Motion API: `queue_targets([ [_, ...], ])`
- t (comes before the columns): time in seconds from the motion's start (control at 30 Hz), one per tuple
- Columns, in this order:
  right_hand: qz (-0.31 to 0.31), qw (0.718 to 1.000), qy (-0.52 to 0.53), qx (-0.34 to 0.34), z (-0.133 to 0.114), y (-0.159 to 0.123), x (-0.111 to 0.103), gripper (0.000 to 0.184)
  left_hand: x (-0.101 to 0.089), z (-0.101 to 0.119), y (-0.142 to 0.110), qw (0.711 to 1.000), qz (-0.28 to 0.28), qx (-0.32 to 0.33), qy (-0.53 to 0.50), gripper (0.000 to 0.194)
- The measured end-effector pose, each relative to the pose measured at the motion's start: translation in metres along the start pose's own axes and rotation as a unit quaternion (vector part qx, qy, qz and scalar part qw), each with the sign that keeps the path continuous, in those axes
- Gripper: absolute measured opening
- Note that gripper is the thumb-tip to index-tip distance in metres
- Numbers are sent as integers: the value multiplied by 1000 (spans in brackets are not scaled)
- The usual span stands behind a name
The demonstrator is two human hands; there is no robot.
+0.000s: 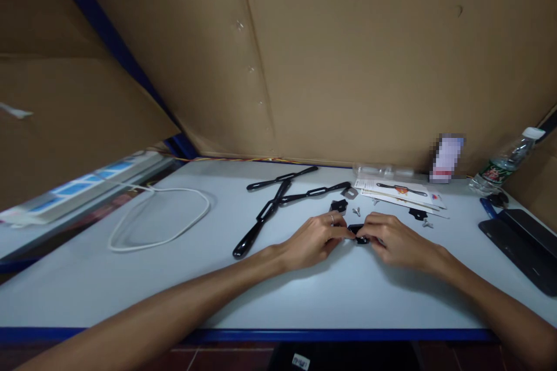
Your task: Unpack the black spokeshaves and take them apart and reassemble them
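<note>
My left hand (pixel 319 237), with a ring on one finger, and my right hand (pixel 387 237) meet over the table. Both have their fingers closed on a small black metal part (pixel 359 233), which looks like a spokeshave cap plate; the fingertips cover much of it. Just beyond my left hand lies another black plate (pixel 339 206). A silver wing-shaped screw (pixel 356 212) rests between and beyond my hands. Past my right hand are a black plate (pixel 418 215) and another silver screw (pixel 427 224). Three glossy black spokeshave bodies (pixel 264 213) lie to the left.
Printed cards (pixel 402 190) lie at the back, near a clear plastic bag (pixel 369 171) and a grey slotted blade (pixel 349 193). A water bottle (pixel 507 162) and a black case (pixel 522 249) stand right. A white cable (pixel 161 243) loops left, by a power strip (pixel 87 188).
</note>
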State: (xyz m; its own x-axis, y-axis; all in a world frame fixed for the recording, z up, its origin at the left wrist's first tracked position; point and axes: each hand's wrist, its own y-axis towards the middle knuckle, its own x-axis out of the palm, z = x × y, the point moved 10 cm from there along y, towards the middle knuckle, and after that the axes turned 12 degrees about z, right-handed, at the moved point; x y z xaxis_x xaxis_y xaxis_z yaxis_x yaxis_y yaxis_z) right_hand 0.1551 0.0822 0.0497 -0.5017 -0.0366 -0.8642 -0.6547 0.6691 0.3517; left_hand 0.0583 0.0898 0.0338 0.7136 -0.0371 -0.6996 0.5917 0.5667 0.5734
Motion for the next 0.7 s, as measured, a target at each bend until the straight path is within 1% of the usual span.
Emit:
queue_targets([
  [0.07,-6,1000,-8,-26,-5,-1,-1,28,0,0,0,1000,2,4,1,35],
  [0.13,10,998,-19,-54,-10,-2,-3,23,0,1,0,1000,5,7,2,35],
  [0.2,33,996,-39,-74,-12,-2,-3,23,0,0,0,1000,4,7,4,34],
  [0.27,45,994,-67,-80,-12,-2,-1,22,0,0,0,1000,2,5,4,33],
  [0.4,39,990,-106,-83,-12,-2,4,26,-1,1,0,1000,0,2,-2,31],
  [0.5,57,993,-87,-53,-10,-1,1,26,-2,1,1,1000,4,-13,-12,26],
  [0.6,84,996,-24,22,-2,1,0,16,-4,-2,1,999,11,-45,-18,23],
  [0.7,105,989,52,92,7,3,-2,17,-4,-2,2,999,6,-46,-14,22],
])
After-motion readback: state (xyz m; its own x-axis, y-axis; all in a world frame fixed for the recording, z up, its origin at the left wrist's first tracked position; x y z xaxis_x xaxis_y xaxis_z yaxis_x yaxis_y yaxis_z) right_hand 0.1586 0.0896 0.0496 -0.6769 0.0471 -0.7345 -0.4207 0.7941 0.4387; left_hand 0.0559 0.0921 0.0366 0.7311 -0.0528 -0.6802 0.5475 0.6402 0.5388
